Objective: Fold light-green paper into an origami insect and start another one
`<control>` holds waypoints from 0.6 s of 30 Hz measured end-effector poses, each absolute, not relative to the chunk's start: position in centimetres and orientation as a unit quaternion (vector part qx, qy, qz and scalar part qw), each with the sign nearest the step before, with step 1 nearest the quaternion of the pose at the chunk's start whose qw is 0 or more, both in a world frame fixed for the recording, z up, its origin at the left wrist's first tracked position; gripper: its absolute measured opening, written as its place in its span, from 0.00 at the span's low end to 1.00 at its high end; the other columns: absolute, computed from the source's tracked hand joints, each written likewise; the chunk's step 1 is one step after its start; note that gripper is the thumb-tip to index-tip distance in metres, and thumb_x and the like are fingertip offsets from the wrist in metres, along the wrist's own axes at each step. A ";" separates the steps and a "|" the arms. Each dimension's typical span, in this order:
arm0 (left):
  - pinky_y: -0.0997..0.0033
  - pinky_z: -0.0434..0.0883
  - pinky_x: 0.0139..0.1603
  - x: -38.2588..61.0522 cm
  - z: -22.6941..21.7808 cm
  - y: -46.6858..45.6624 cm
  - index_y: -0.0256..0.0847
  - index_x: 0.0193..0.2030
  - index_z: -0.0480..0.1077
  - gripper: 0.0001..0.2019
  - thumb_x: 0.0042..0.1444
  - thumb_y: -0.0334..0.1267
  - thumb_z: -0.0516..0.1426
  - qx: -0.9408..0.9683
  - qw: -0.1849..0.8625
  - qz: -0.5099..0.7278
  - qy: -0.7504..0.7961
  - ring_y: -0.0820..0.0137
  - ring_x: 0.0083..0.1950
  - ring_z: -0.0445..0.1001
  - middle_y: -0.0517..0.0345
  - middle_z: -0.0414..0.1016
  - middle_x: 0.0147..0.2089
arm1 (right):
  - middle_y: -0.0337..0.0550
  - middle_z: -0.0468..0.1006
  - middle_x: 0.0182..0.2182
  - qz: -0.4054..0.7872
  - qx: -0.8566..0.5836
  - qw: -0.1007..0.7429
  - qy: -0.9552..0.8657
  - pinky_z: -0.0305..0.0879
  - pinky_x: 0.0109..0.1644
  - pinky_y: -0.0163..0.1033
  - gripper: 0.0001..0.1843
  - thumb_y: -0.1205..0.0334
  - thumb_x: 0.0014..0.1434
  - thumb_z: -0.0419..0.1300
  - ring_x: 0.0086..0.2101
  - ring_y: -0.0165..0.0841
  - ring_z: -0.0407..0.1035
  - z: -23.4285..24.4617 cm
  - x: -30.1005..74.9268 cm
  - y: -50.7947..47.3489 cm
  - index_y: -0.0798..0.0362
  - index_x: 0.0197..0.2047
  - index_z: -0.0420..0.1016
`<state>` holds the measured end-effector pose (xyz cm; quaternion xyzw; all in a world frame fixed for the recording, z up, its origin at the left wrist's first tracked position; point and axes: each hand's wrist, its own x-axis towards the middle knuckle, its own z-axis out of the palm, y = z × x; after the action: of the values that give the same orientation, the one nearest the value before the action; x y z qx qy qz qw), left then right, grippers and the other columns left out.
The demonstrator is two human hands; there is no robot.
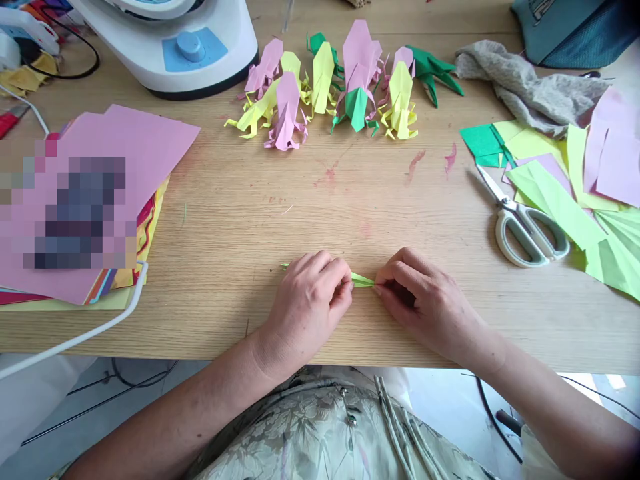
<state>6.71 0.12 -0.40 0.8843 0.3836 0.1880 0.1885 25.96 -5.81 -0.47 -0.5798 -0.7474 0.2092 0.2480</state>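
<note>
A narrow piece of folded light green paper point(363, 280) lies low over the table near its front edge, between my two hands. My left hand point(315, 293) is closed around its middle, and a thin tip pokes out on the far left side. At the right end, the thumb and fingers of my right hand point(425, 300) pinch the paper's point. My fingers hide most of its folds. Farther back stands a group of folded paper figures in pink point(287, 113), yellow point(400, 100) and green point(356, 109).
Scissors point(530, 230) lie at the right beside loose green, yellow and pink paper pieces point(555, 200). Behind them is a crumpled grey cloth point(530, 83). A stack of coloured paper point(150, 140) sits at the left, a white cable point(100, 330) in front. A white device point(200, 53) stands at the back.
</note>
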 end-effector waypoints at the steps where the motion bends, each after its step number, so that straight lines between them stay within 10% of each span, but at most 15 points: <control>1: 0.68 0.64 0.36 6.7 -0.4 0.1 0.40 0.30 0.65 0.06 0.58 0.28 0.55 0.885 0.188 0.190 0.382 0.70 0.35 0.67 0.59 0.69 0.31 | 0.42 0.68 0.33 0.211 -0.579 0.252 -0.746 0.61 0.34 0.37 0.06 0.72 0.62 0.55 0.31 0.30 0.64 -0.4 26.0 -5.9 0.53 0.35 0.69; 18: 0.67 0.64 0.37 6.6 -0.5 0.1 0.40 0.31 0.66 0.08 0.62 0.32 0.53 0.892 0.184 0.176 0.374 0.68 0.36 0.66 0.56 0.70 0.34 | 0.43 0.68 0.33 0.186 -0.594 0.231 -0.748 0.61 0.35 0.38 0.04 0.69 0.63 0.56 0.32 0.32 0.64 -0.6 25.5 -5.7 0.53 0.35 0.69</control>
<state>6.60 0.06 -0.47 0.8918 0.3738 0.1759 0.1843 25.54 -5.72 -0.59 -0.5943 -0.7476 0.1861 0.2309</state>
